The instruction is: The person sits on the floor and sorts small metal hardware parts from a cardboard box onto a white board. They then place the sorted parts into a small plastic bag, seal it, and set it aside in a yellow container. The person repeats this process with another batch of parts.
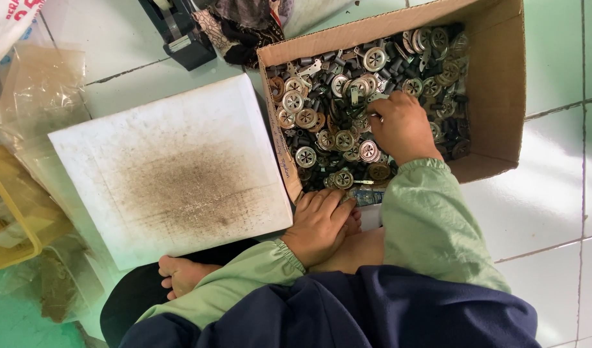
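Two bare hands work: the right hand pinches one small metal part in a cardboard box of round discs, best lifted singly, while the left hand rests curled on a foot.

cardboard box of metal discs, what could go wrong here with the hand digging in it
The right hand is bare among stamped metal discs and small dark tubes, so the fingers could get nicked on thin edges. The cardboard box sits against the white foam board; a hard rummage might spill parts onto the tiled floor near the bare foot.
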